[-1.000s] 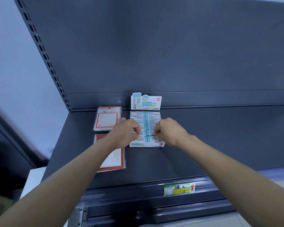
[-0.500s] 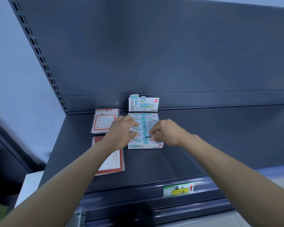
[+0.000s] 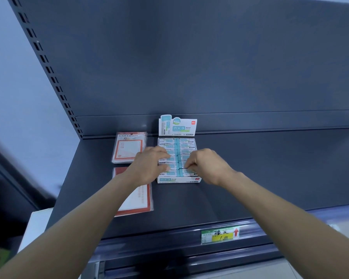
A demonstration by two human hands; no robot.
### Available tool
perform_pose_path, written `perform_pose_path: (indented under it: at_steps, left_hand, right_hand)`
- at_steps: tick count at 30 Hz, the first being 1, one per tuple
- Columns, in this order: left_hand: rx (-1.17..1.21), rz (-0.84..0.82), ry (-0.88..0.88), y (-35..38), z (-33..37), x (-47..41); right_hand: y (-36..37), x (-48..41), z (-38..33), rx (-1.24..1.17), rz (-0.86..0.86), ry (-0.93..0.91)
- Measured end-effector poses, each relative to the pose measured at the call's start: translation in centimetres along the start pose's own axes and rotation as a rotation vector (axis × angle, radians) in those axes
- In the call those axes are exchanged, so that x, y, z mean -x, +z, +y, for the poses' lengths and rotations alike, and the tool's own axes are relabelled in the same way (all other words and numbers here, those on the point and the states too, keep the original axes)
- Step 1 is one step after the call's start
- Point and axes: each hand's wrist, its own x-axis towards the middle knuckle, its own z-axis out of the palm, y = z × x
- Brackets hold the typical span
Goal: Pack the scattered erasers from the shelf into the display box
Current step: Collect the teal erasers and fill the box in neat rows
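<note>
A white and teal display box (image 3: 178, 179) lies on the dark shelf (image 3: 270, 168), its header card (image 3: 177, 126) upright against the back panel. Two columns of teal-sleeved erasers (image 3: 186, 142) fill it. My left hand (image 3: 147, 166) rests on the left column, fingers laid over the erasers and thumb pointing right. My right hand (image 3: 208, 164) is over the right column, its curled fingertips pinching an eraser near the front row. Both hands hide the middle rows.
Two flat red-bordered packs lie left of the box, one at the back (image 3: 127, 147) and one nearer (image 3: 138, 198), partly under my left forearm. A price label (image 3: 220, 234) sits on the shelf's front rail. A white surface (image 3: 36, 224) is at lower left.
Both hands stayed on the box. My left fingers spread further over the left column, and my right fingertips dropped toward the front row of the right column.
</note>
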Motion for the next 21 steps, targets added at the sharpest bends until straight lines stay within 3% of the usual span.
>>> perform_pose_path:
  at_steps: [12,15,19,21]
  left_hand:
    - [-0.020,0.003,0.000,0.0,0.0,-0.2]
    - [-0.018,0.037,0.003,0.0,0.0,-0.3]
    - [-0.049,0.117,-0.009,-0.2,0.3,-0.6]
    - [-0.102,0.106,-0.016,0.0,0.3,-0.8]
  right_hand:
    - [1.4,-1.3,0.8,0.129,0.038,-0.022]
    - [0.4,-1.4,1.0,0.072,0.033,0.015]
    - [-0.4,-2.2,1.8,0.036,0.161,0.044]
    - [-0.2,-2.5,1.8,0.023,0.115,0.059]
